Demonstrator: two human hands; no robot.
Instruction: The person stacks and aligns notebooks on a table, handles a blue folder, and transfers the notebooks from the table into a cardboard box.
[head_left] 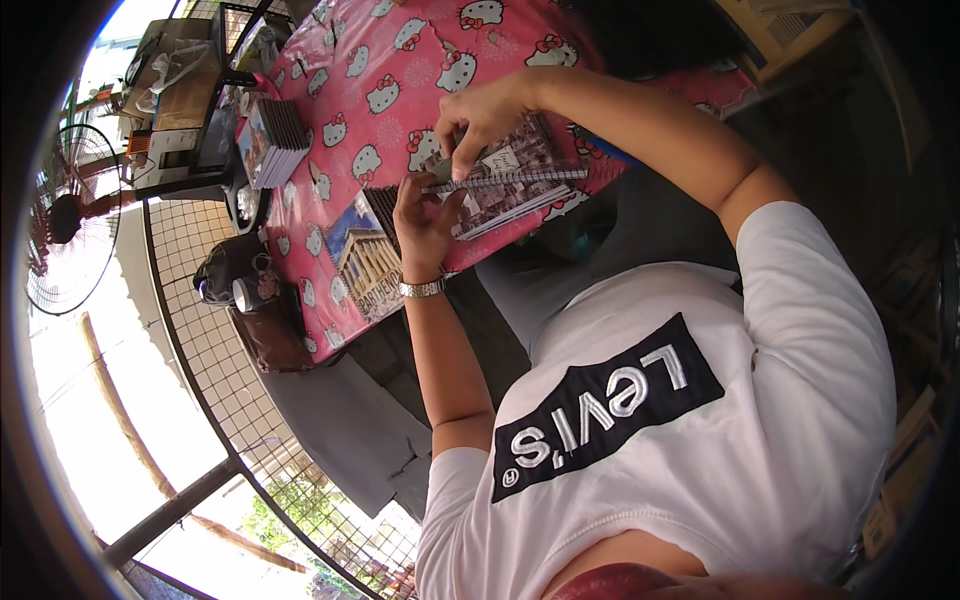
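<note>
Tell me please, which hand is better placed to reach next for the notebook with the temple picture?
Left, most likely. The left hand is close beside the temple-picture notebook. The right hand, farther away near the spiral binding, would probably have to cross over the left.

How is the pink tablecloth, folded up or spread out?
Spread out: the pink tablecloth lies wide, its cat print showing around the right hand and the notebooks.

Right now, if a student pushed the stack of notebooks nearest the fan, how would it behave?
The stack of notebooks would probably feel heavy, being many layers thick. It might slide apart, as no strap shows. The shiny pink tablecloth beneath could let it slip.
</note>
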